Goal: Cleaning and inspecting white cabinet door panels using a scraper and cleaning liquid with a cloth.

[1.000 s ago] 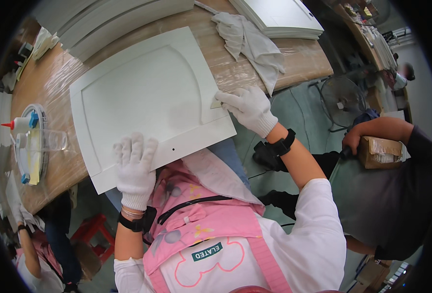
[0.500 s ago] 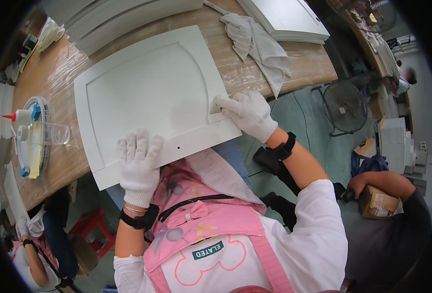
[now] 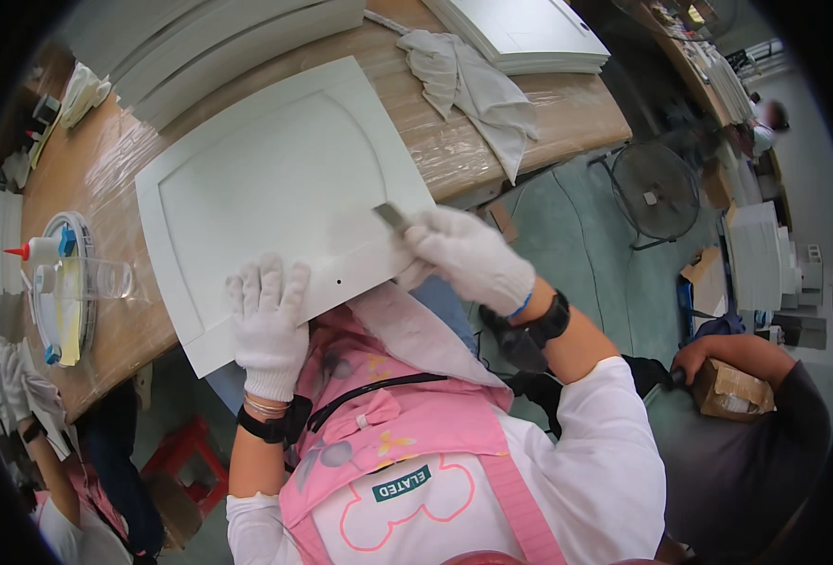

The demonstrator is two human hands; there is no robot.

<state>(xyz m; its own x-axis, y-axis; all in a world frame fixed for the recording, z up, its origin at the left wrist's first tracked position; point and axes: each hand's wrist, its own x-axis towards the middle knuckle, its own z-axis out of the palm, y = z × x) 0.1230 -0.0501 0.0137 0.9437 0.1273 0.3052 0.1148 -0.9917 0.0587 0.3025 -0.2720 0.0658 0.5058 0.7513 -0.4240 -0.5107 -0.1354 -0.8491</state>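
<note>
A white cabinet door (image 3: pixel 266 188) with a recessed centre panel lies on the table, its near edge reaching toward my apron. A small dark hole shows near that edge. My left hand (image 3: pixel 270 315), in a white knit glove, rests flat on the door's near left part, fingers spread. Over the near right corner is my right hand (image 3: pixel 473 259), gloved too, pinching a small flat grey blade-like piece (image 3: pixel 391 217) that points up and away to the left. The glove hides the piece's lower end. Whether it touches the door I cannot tell.
Stacked white panels (image 3: pixel 228 56) and more white doors (image 3: pixel 520 33) stand behind, a pale cloth (image 3: pixel 473 89) between them. At left are a red-tipped bottle (image 3: pixel 44 250) and clear cup (image 3: pixel 113 280). A floor fan (image 3: pixel 656 193) and a person holding a cardboard box (image 3: pixel 732 388) are right.
My right hand has lifted off the recess corner and turned, bringing the grey piece into plain sight. The left hand stays on the door. At far left, a co-worker's gloved hand has risen.
</note>
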